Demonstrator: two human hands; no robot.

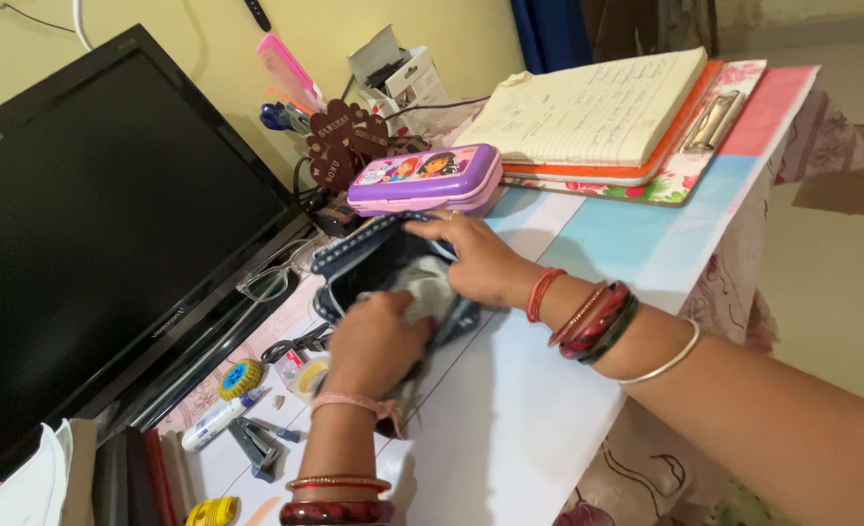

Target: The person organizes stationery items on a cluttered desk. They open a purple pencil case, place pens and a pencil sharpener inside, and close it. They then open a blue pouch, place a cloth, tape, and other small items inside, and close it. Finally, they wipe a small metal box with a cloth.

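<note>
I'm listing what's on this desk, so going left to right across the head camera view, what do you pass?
Black monitor → yellow tape measure → left hand, in the dark pouch → right hand, holding the pouch's rim → lined notebook → metal clip on the clipboard.

Cluttered desk (539, 409) under a pale sheet.
Along the far edge: black monitor (91, 224), purple pencil box (424, 178), clipboard (690, 146) bearing a lined notebook (588, 107). Mid-desk, dark blue pouch (368, 258). Near the left corner: spectacles (266, 282), yellow tape measure (241, 378), white tube (216, 421), stapler (255, 446).
</note>
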